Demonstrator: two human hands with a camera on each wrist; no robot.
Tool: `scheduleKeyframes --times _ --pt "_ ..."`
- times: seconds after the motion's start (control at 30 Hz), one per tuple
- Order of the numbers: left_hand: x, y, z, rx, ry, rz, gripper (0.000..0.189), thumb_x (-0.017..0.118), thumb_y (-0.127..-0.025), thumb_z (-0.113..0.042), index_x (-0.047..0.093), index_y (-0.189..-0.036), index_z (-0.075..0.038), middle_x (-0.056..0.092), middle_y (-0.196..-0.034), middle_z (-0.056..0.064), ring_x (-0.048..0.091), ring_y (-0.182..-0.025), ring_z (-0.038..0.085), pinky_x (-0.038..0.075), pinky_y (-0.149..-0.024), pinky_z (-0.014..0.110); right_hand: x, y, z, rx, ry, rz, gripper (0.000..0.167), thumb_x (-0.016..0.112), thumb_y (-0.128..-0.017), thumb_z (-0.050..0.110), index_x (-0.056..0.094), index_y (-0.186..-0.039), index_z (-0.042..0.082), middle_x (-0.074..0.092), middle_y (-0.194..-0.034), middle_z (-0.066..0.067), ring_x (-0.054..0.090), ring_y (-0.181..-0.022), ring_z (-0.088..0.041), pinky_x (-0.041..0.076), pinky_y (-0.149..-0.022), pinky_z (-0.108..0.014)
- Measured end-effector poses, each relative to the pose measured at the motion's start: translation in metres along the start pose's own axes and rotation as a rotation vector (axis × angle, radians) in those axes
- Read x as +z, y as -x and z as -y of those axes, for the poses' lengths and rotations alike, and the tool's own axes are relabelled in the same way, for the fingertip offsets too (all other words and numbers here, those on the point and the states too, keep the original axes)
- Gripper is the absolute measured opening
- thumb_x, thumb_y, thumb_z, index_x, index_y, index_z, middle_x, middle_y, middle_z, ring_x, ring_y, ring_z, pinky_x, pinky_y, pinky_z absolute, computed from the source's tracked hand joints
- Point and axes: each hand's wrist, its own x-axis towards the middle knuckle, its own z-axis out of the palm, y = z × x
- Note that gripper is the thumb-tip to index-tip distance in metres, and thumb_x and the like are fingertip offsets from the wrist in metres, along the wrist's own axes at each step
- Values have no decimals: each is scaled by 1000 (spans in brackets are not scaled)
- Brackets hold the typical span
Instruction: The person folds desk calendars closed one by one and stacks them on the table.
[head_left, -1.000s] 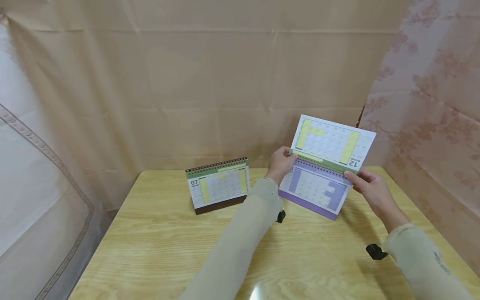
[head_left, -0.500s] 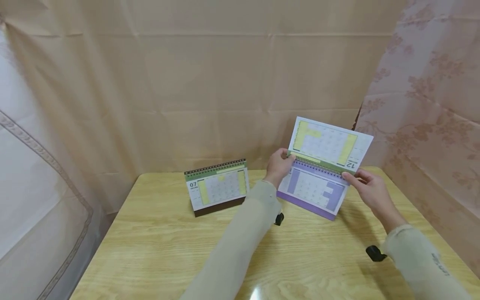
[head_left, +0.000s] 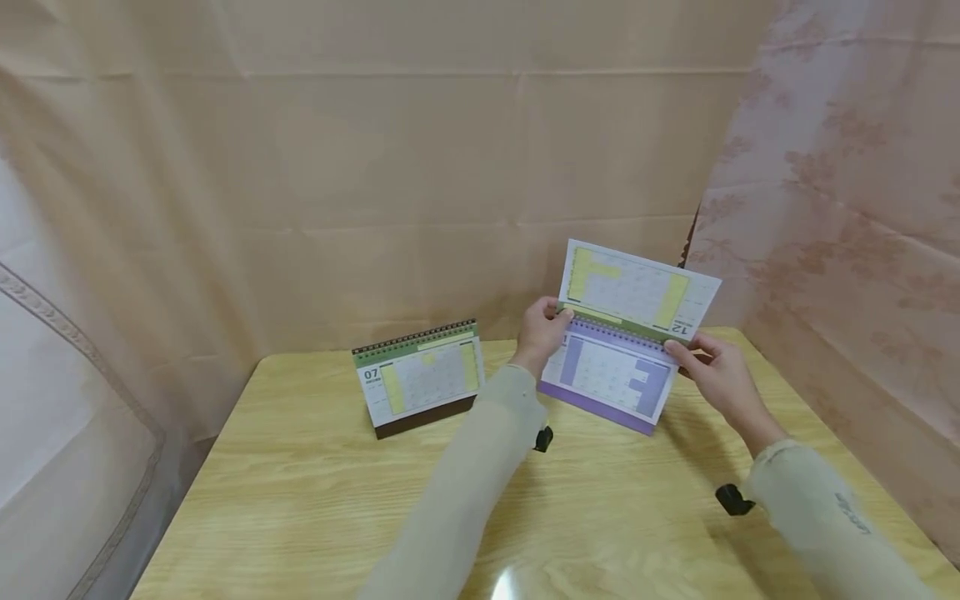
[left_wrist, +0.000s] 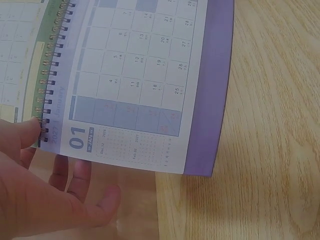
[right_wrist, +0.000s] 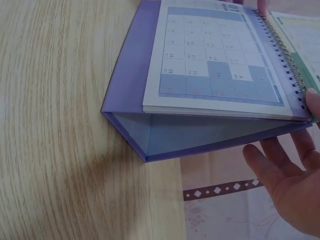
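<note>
A purple desk calendar (head_left: 611, 375) stands at the right of the table, its January page facing forward in both wrist views. Above the spiral binding (right_wrist: 287, 55), a page marked 12 (head_left: 637, 283) is turned up and appears upside down. My left hand (head_left: 542, 335) pinches the left end of the binding, thumb in front. At the other end, my right hand (head_left: 723, 385) pinches the top edge between thumb and fingers. The right wrist view looks into the hollow side of the triangular stand (right_wrist: 200, 135). Whether its base touches the table cannot be told.
A second desk calendar (head_left: 423, 383), brown-based and showing 07, stands to the left on the wooden table (head_left: 315, 500). Beige cloth (head_left: 390, 150) hangs behind the table, and a floral curtain (head_left: 840, 208) runs along the right side.
The head view has turned slightly to the right, so everything sits farther left. Both hands keep their hold on the purple calendar. Its raised page tips back slightly.
</note>
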Motion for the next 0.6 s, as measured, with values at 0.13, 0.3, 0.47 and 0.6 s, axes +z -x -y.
scheduleKeyframes --times 0.13,0.3,0.47,0.6 --pt "-3 0 0 -14 -6 -1 19 67 -100 -23 68 -116 -12 67 -108 3 60 -94 18 50 -86 34 4 -2 0 -14 -30 -9 44 65 -101 30 65 -124 -7 66 -100 10 66 -84 0 57 -73 -18" --pt "-7 -3 2 -35 12 -9 19 67 -100 -23 68 -117 -14 67 -107 1 60 -94 17 51 -85 34 7 -5 1 -18 -41 8 46 65 -101 32 64 -126 -7 67 -100 10 66 -85 -1 56 -73 -18" --pt "-4 -1 -1 -31 14 -5 17 68 -100 -21 69 -115 -13 67 -105 0 60 -91 15 51 -82 32 3 -2 0 -19 -47 17 47 64 -102 31 62 -128 -7 67 -100 10 66 -85 -2 56 -74 -18" --pt "-3 2 -3 -26 5 -11 14 69 -99 -21 70 -111 -14 67 -103 -1 60 -90 15 50 -81 32 2 0 0 -11 -30 12 47 63 -102 31 62 -129 -7 66 -102 4 66 -84 -2 57 -74 -19"
